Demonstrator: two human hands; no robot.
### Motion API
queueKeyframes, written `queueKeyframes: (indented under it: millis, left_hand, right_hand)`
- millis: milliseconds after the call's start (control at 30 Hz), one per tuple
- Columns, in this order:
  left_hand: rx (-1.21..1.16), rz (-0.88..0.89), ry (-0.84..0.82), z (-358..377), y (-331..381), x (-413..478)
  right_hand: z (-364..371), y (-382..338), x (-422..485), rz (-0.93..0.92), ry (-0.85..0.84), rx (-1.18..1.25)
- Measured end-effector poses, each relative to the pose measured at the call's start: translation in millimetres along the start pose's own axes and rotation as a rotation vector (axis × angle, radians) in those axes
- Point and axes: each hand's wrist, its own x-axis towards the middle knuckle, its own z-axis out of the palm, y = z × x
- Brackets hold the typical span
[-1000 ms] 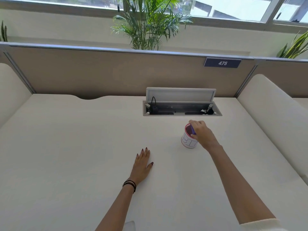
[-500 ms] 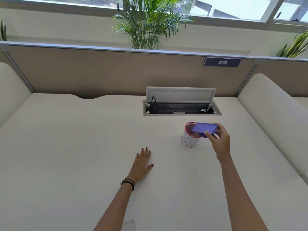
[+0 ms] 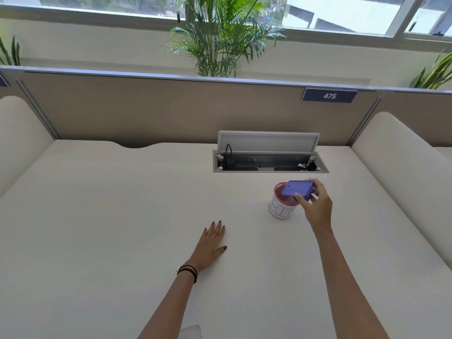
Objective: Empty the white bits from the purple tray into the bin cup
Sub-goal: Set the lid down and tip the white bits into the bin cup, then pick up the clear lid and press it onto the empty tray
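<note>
A small purple tray [image 3: 297, 189] is held over the right side of the bin cup [image 3: 281, 211], turned so its underside faces me. My right hand [image 3: 316, 206] grips the tray by its right end. The cup is white with a red rim and "BIN" written on its side, standing on the white desk. No white bits show in the tray or in the cup. My left hand [image 3: 211, 245] lies flat on the desk, fingers spread, well left of the cup.
Behind the cup is an open cable hatch [image 3: 270, 165] with its lid raised and a black plug inside. A brown partition [image 3: 171, 111] closes off the back. Padded white sides flank the desk. A pale flat object [image 3: 192, 332] lies at the near edge.
My right hand has drawn back to the right from the cup's mouth, and the tray went from tipped into the cup to underside up over its right rim. My left hand stayed put.
</note>
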Motion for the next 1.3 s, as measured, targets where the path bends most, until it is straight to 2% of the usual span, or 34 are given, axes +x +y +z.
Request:
queueKeyframes:
  millis: [133,300,367,433,500,567,667,767,900,1167,1300]
  left_hand:
    - [-0.055,0.040,-0.036,-3.3,-6.4,-10.0]
    - [-0.185,0.024,-0.059,-12.1,-1.2,-29.1]
    - [-0.349,0.003,-0.041,-13.9,5.2,-40.1]
    - [-0.610,-0.071,-0.024,-15.4,15.4,-54.6]
    - [-0.834,-0.181,-0.012,-16.0,29.1,-66.6]
    - [-0.912,-0.212,0.022,-14.8,42.7,-75.3]
    - [-0.870,-0.172,0.055,-9.9,54.4,-81.2]
    - [-0.765,-0.110,-0.032,-2.8,61.3,-86.5]
    - [-0.914,-0.130,-0.069,-0.9,73.9,-94.6]
    - [-1.214,-0.178,0.141,5.3,66.5,-116.8]
    - [-1.443,-0.229,0.284,10.1,60.0,-127.1]
  right_hand:
    - [-0.5,4.5,-8.0,0.077,0.076,0.108]
    - [-3.2,3.6,-32.4,0.200,0.107,0.500]
    - [-3.1,6.2,-47.9,0.224,0.067,0.592]
    - [0.0,11.0,-65.8,0.245,0.014,0.638]
    - [7.0,17.3,-83.8,0.296,-0.012,0.657]
    - [16.7,21.4,-104.9,0.366,-0.046,0.667]
    - [33.8,21.0,-134.7,0.464,-0.085,0.651]
    - [47.8,10.8,-158.1,0.498,-0.124,0.621]
    - [61.0,-7.0,-178.2,0.470,-0.217,0.598]
    - [76.6,-31.0,-209.0,0.406,-0.343,0.573]
    - [82.5,-37.7,-224.5,0.375,-0.435,0.532]
